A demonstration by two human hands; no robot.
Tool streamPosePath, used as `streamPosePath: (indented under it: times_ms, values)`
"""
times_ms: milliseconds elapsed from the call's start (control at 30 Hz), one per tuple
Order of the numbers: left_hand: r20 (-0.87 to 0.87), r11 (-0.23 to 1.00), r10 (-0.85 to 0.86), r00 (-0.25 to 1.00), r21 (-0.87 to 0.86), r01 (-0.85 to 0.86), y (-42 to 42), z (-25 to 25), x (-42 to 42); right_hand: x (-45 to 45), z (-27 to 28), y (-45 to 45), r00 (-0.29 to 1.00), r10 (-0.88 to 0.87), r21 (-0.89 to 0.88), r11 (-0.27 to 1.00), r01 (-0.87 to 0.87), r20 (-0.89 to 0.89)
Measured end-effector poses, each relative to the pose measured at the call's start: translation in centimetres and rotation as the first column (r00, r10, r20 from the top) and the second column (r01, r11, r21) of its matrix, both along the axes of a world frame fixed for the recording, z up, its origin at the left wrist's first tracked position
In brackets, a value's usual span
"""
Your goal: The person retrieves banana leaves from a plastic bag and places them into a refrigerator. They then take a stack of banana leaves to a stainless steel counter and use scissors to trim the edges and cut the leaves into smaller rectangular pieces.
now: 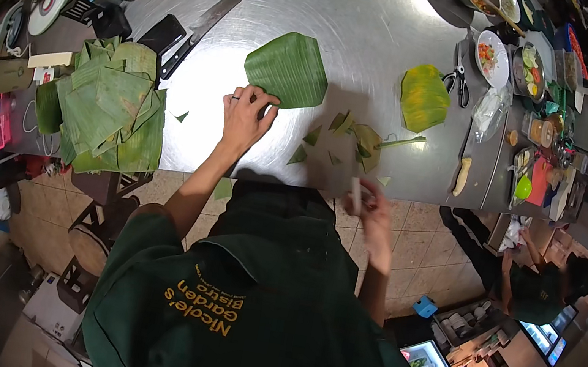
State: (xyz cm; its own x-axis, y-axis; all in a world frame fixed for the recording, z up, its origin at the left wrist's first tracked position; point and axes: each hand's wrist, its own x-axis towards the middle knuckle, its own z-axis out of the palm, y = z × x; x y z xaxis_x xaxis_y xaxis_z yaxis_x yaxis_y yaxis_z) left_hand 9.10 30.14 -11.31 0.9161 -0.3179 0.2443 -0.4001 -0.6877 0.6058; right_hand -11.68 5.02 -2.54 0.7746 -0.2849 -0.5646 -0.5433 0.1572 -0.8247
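A trimmed piece of green banana leaf lies flat on the steel table before me. My left hand has its curled fingers and thumb on the near edge of that leaf, holding it against the table. At the table's front edge, my right hand is closed around the pale handle of a knife. Motion blurs this hand, and the blade is only faintly visible. Small leaf scraps are scattered between the two hands. Farther right lies a yellowed banana leaf piece.
At left, a pile of cut banana leaves overhangs the table edge. A large black-handled knife lies beyond it. Scissors, another knife and a bowl of chopped vegetables sit at right. Another person works behind, to the right.
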Motion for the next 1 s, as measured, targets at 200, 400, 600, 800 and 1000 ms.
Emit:
streamPosePath:
  times_ms: [200, 400, 600, 800, 1000]
  values:
    - [-0.028, 1.000, 0.020, 0.999, 0.023, -0.019, 1.2, -1.1, -0.5, 5.2, -2.2, 5.5, 0.948, 0.294, 0.329, 0.913, -0.239, -0.126]
    - [-0.067, 0.998, 0.043, 0.997, -0.052, -0.047, 1.5, -1.7, -1.0, 8.0, -4.3, 6.7, 0.913, 0.371, 0.334, 0.893, -0.301, -0.169]
    - [-0.156, 0.986, 0.120, 0.980, -0.092, -0.136, 1.3, -0.7, -1.0, 7.7, -2.7, 6.6, 0.862, 0.471, 0.338, 0.855, -0.394, -0.186]
    - [-0.190, 0.988, 0.115, 0.975, -0.080, -0.132, 1.4, -0.7, -1.0, 7.4, -3.3, 6.8, 0.900, 0.376, 0.438, 0.862, -0.254, -0.219]
    - [-0.117, 0.994, 0.042, 0.992, -0.092, -0.053, 1.8, -1.5, -1.4, 10.1, -3.6, 7.8, 0.901, 0.424, 0.352, 0.860, -0.369, -0.091]
